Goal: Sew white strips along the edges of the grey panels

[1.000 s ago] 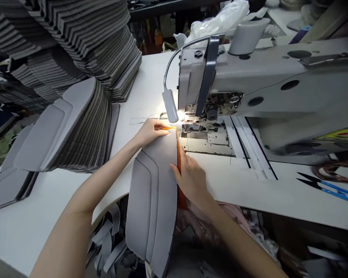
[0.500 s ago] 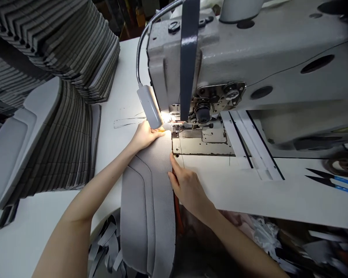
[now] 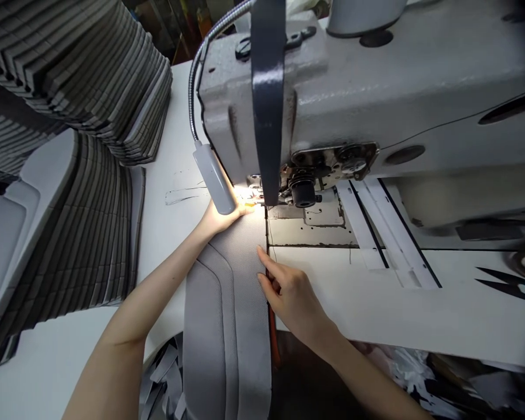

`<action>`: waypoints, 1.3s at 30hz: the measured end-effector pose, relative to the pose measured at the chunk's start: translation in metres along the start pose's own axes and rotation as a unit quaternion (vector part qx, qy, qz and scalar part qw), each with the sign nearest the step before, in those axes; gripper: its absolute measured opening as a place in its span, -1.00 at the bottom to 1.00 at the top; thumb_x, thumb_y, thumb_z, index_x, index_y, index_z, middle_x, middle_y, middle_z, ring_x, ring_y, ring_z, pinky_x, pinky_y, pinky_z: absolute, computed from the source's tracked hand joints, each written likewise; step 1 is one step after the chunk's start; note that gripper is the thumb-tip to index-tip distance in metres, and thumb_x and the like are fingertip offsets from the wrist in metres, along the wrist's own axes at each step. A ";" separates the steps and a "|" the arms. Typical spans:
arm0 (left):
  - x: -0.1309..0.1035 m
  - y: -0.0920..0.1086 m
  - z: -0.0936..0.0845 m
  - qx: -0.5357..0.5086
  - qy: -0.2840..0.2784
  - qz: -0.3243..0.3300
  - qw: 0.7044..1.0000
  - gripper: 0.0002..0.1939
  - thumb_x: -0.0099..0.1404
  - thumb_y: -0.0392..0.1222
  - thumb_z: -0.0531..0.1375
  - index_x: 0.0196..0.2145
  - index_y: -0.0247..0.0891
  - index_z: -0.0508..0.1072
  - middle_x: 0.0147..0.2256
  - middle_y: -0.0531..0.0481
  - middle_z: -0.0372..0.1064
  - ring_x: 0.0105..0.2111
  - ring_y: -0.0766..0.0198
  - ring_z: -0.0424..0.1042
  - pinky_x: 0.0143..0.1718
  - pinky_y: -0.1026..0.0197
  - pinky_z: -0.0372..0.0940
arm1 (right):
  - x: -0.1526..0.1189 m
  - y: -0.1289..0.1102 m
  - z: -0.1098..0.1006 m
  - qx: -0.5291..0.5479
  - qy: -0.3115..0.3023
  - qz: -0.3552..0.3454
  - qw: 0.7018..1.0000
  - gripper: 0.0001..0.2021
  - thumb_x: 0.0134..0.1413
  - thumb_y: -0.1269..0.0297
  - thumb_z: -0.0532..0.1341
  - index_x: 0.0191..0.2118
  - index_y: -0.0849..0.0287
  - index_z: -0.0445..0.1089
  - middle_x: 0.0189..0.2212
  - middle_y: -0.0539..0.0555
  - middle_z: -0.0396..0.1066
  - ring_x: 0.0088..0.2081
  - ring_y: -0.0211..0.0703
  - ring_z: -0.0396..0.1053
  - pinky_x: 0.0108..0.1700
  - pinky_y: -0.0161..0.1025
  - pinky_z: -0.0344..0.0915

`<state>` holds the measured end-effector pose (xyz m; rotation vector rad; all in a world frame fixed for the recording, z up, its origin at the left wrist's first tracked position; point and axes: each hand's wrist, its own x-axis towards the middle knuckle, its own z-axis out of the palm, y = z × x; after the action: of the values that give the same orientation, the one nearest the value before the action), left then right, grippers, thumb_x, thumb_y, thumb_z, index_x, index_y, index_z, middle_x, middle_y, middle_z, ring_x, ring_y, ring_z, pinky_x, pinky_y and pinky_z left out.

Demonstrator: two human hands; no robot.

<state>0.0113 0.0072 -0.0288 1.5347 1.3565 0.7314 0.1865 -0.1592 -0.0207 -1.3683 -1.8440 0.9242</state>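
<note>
One sewing machine (image 3: 354, 105) serves as landmark; its body is cut off at the top and right of the view. The white table (image 3: 48, 361) extends left of and in front of the machine, its near left part cropped. Gray padded pieces (image 3: 100, 227) stand stacked left of the machine, with several cut off by the view's edge. A gray stitched panel (image 3: 249, 297) lies in front of the machine, its far end beneath the machine head and its near end out of view. The right hand (image 3: 295, 291) is not clenched: index fingertip and thumb rest apart on the panel's right side, the other fingers curled. The left hand (image 3: 221, 221) is at the panel's far left edge, close to the machine head; the lamp (image 3: 214, 178) covers part of it, so whether it pinches or only presses cannot be determined. Blue-handled snips (image 3: 503, 283) lie right of and nearer than the machine's stitching area, handles cropped. Orange material (image 3: 273, 338) shows along the panel's right edge, mostly concealed underneath. Glare and a dark strap (image 3: 268, 105) obscure the needle area; needle contact cannot be confirmed.
</note>
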 end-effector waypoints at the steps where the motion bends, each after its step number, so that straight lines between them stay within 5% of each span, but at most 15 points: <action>1: 0.001 -0.001 0.002 0.002 0.001 -0.003 1.000 -0.75 0.03 -0.11 0.41 -0.45 -0.29 0.46 -0.36 -0.06 0.54 -0.25 0.15 0.51 -0.20 0.18 0.44 | 0.000 0.001 -0.001 -0.004 0.002 -0.001 1.000 -0.50 0.24 0.46 0.05 0.27 0.32 0.32 -0.60 -0.08 0.21 -0.58 -0.28 0.13 -0.49 -0.34 0.15; 9: 0.003 -0.013 0.005 0.027 0.024 -0.006 0.999 -0.73 0.01 -0.07 0.41 -0.52 -0.25 0.43 -0.44 -0.01 0.48 -0.36 0.21 0.46 -0.29 0.19 0.43 | 0.001 0.001 -0.003 -0.028 0.003 -0.008 1.000 -0.51 0.23 0.47 0.03 0.25 0.36 0.33 -0.61 -0.07 0.23 -0.59 -0.27 0.14 -0.49 -0.32 0.14; 16: -0.012 0.008 0.016 0.088 0.081 0.064 0.991 -0.80 0.18 -0.14 0.34 -0.38 -0.28 0.41 -0.33 -0.03 0.50 -0.31 0.25 0.46 -0.21 0.21 0.42 | 0.001 -0.001 -0.001 -0.046 0.004 0.001 0.999 -0.51 0.27 0.45 0.01 0.27 0.39 0.31 -0.61 -0.05 0.25 -0.59 -0.26 0.16 -0.49 -0.32 0.15; 20: -0.049 0.023 0.026 0.319 0.052 0.225 0.919 -0.82 0.43 -0.26 0.08 -0.27 -0.28 0.48 -0.17 -0.15 0.52 -0.12 0.12 0.48 0.03 0.02 0.38 | 0.001 -0.001 -0.001 -0.077 -0.004 0.010 0.997 -0.52 0.25 0.45 0.02 0.25 0.40 0.32 -0.58 -0.01 0.33 -0.58 -0.22 0.22 -0.45 -0.28 0.19; 24: -0.083 0.024 0.032 0.425 0.017 0.307 0.851 -0.63 0.46 -0.37 -0.06 0.13 -0.36 0.37 0.11 -0.30 0.40 0.11 0.06 0.39 0.15 -0.05 0.34 | 0.003 -0.001 -0.001 -0.088 -0.007 0.013 0.996 -0.52 0.25 0.44 0.01 0.25 0.32 0.34 -0.50 0.06 0.45 -0.48 -0.15 0.36 -0.37 -0.27 0.26; 39: -0.080 0.011 0.032 0.400 0.047 0.329 0.854 -0.56 0.41 -0.42 -0.06 0.17 -0.32 0.37 0.13 -0.24 0.40 0.14 0.04 0.36 0.18 -0.11 0.34 | 0.005 -0.013 -0.016 -0.113 -0.031 0.050 0.992 -0.57 0.29 0.41 0.10 0.24 0.30 0.31 -0.36 0.09 0.54 -0.40 -0.16 0.43 -0.33 -0.28 0.26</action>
<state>0.0273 -0.0782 -0.0196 2.7466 1.2607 0.6688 0.1919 -0.1545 -0.0012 -1.5965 -1.9926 0.8349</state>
